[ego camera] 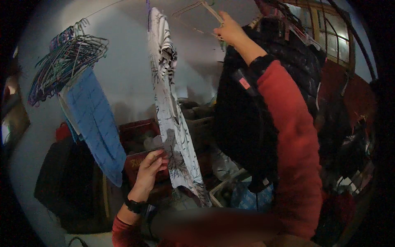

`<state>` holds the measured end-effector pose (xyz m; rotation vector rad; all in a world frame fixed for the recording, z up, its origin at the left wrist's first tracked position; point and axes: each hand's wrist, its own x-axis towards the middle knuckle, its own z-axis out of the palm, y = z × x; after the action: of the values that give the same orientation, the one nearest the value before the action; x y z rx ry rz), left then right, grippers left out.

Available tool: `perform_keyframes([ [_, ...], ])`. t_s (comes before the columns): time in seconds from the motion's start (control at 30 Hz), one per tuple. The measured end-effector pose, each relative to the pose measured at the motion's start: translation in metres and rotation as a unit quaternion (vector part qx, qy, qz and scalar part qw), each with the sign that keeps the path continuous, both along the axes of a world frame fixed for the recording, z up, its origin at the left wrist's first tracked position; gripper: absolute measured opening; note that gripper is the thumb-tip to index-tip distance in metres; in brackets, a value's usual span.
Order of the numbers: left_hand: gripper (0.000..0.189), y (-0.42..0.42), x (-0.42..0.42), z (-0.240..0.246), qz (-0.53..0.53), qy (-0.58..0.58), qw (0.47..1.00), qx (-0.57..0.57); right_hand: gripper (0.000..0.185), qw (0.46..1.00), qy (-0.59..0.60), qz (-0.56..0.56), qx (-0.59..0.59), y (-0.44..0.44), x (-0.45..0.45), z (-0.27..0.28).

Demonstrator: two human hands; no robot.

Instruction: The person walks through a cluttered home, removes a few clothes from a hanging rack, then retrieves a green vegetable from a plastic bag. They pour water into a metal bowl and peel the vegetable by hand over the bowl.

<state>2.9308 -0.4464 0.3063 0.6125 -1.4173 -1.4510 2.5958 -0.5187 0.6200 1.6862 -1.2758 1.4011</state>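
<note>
A long white cloth garment (182, 151) with dark printed branch-like patterns hangs in front of me, bunched near its top. My left hand (151, 169) is beside its lower left edge, fingers loosely curled and apart; whether the fingertips touch the cloth cannot be told. Raised at the upper right, my right hand (230, 31) grips one end of a thin, pale clothes hanger (213, 12), which is partly blurred. No garment shows on that hanger.
To the left, a dense bunch of clothes hangers (71, 58) hangs above a blue cloth (95, 123). Dark jackets (243, 114) hang close on the right. Below stand red crates (139, 125) and a pale-rimmed bin (217, 190). A barred window (334, 40) is at upper right.
</note>
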Motion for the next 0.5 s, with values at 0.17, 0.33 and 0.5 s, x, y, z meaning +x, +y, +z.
perform_keyframes([
  [0.17, 0.032, -0.002, 0.004, -0.006, 0.010, -0.021, 1.000, 0.003, 0.052, 0.962, 0.138, -0.233, 0.012, 0.027, -0.037, 0.016],
  [0.33, 0.028, 0.000, 0.019, -0.007, 0.018, -0.001, 0.999, -0.045, 0.050, 0.922, 0.072, -0.375, 0.065, 0.051, -0.107, 0.028],
  [0.5, 0.029, -0.001, 0.048, -0.005, 0.173, -0.043, 0.978, -0.104, 0.036, 0.900, 0.038, -0.429, 0.071, 0.058, -0.149, 0.026],
])
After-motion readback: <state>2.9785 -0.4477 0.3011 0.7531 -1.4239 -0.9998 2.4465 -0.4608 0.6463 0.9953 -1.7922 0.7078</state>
